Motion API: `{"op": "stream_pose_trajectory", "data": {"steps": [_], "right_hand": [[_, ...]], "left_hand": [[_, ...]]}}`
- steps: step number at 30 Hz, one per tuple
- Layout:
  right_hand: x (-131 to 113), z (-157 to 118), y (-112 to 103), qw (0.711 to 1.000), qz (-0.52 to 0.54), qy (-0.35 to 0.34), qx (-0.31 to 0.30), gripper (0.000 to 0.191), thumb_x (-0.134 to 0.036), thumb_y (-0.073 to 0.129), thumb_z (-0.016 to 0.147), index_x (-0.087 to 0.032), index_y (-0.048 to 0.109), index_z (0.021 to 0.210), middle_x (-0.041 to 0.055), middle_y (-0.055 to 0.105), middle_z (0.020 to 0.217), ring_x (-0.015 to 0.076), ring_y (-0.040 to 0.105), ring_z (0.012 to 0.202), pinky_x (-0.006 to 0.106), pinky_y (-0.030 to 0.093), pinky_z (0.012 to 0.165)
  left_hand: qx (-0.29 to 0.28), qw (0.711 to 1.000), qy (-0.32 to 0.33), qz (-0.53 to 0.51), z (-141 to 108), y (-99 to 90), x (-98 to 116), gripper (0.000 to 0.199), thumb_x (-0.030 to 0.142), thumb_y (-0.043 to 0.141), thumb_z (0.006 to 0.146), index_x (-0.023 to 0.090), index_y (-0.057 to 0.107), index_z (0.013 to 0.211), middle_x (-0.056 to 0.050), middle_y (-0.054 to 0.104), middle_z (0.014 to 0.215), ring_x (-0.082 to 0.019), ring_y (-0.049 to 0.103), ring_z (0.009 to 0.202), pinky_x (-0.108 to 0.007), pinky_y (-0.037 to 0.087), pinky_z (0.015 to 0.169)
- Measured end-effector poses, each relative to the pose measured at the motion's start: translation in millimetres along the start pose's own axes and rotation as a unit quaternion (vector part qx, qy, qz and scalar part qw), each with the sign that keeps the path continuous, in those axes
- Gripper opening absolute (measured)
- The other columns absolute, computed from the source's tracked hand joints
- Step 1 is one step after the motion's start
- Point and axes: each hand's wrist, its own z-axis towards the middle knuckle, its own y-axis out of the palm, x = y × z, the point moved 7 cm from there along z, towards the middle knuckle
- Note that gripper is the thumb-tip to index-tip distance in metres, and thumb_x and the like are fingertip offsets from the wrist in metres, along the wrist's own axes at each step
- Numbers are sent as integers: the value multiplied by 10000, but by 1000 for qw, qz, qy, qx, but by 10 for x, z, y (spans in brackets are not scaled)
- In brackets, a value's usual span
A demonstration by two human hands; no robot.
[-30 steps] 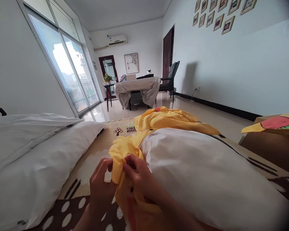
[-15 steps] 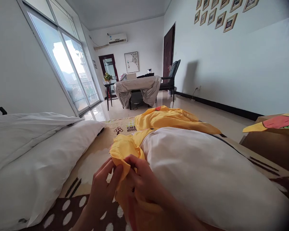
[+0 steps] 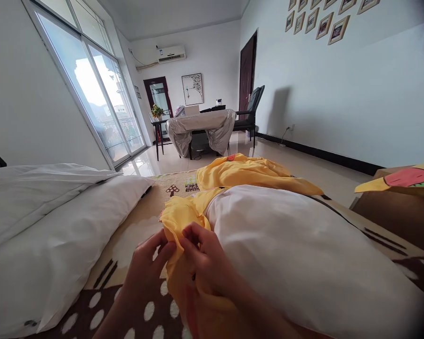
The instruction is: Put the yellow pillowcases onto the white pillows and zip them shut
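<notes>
A yellow pillowcase point(image 3: 178, 216) is gathered around the near-left end of a plump white pillow point(image 3: 286, 245). My left hand point(image 3: 146, 259) pinches the fold of its edge from the left, thumb against fingers. From the other side, my right hand point(image 3: 208, 259) grips the same edge, its fingers curled and close to my left fingertips. Below my hands the yellow cloth hangs down toward the bottom of the view, partly hidden by my right forearm. A small dark spot shows on the cloth under my right hand.
More yellow cloth point(image 3: 243, 172) with a watermelon print lies crumpled beyond the pillow. Other white pillows point(image 3: 56, 245) fill the left side. Beneath is a brown and beige patterned blanket point(image 3: 127, 235). At right, printed yellow cloth point(image 3: 406, 179) rests on a brown box point(image 3: 399, 216).
My left hand has shifted slightly left and its thumb has drawn back along the edge. The folded flap between my hands now stands narrower. My right hand stays close to the same place.
</notes>
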Motion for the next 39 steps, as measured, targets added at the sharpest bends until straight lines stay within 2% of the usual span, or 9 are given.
{"op": "stream_pose_trajectory", "data": {"steps": [5, 8, 11, 16, 20, 25, 31, 36, 39], "right_hand": [[-95, -4, -27, 990, -129, -51, 1, 209, -326, 495, 873, -207, 427, 714, -32, 487, 637, 113, 414, 582, 248, 309, 563], [-199, -44, -28, 963, -246, -108, 25, 206, -288, 430, 897, -208, 397, 710, -4, 513, 659, 135, 420, 610, 278, 287, 602], [-250, -68, -21, 956, -270, -114, 28, 182, -244, 429, 884, -205, 402, 708, 9, 530, 675, 143, 433, 626, 288, 283, 613], [-103, -30, 49, 996, -62, -8, -57, 84, -221, 479, 864, -185, 524, 803, -12, 537, 703, 120, 465, 637, 248, 338, 594], [56, -7, 109, 992, 91, 46, -74, 145, -306, 563, 841, -161, 553, 841, -24, 501, 717, 105, 436, 653, 227, 359, 586], [128, -18, 149, 977, 185, 78, -72, 250, -393, 650, 796, -169, 542, 823, -45, 479, 668, 84, 404, 600, 212, 322, 538], [165, 4, 128, 957, 264, 105, -59, 399, -504, 743, 705, -164, 566, 815, -50, 473, 638, 74, 390, 563, 215, 283, 527], [186, 21, 112, 951, 290, 89, -55, 379, -478, 750, 715, -160, 574, 824, -44, 492, 651, 72, 387, 566, 216, 283, 536], [178, 16, 106, 954, 283, 87, -54, 361, -465, 743, 729, -161, 575, 824, -46, 488, 649, 71, 386, 567, 214, 279, 535]], "left_hand": [[19, 998, 40, 51, -33, -43, 127, 316, 422, 502, 885, 175, 553, 694, 4, 572, 695, -141, 535, 716, -199, 427, 626], [12, 1000, 18, 2, -26, -10, 127, 308, 441, 515, 871, 165, 601, 763, -2, 604, 716, -138, 545, 684, -199, 438, 605], [3, 997, -16, -73, -20, 65, 43, 332, 468, 542, 843, 151, 625, 789, -7, 617, 711, -144, 555, 667, -204, 449, 596], [42, 993, -44, -102, -35, 88, -81, 341, 462, 623, 778, 145, 589, 658, 14, 541, 620, -120, 479, 603, -196, 408, 553], [56, 997, -6, -61, -26, 51, -52, 353, 464, 587, 801, 149, 586, 643, 1, 552, 624, -129, 476, 607, -205, 396, 546], [34, 997, 46, -46, -51, 88, 50, 343, 448, 461, 900, 159, 629, 825, -14, 579, 692, -140, 496, 623, -220, 415, 569], [24, 997, 15, -72, -32, 117, 29, 315, 428, 465, 900, 163, 606, 806, -12, 583, 721, -147, 519, 683, -219, 433, 629], [17, 997, 15, -68, 21, 115, -38, 323, 434, 488, 893, 155, 588, 766, -11, 584, 708, -140, 508, 668, -214, 431, 616], [5, 995, 19, -94, 5, 136, -29, 297, 411, 475, 910, 150, 614, 879, -38, 638, 803, -155, 558, 723, -234, 460, 676]]}}
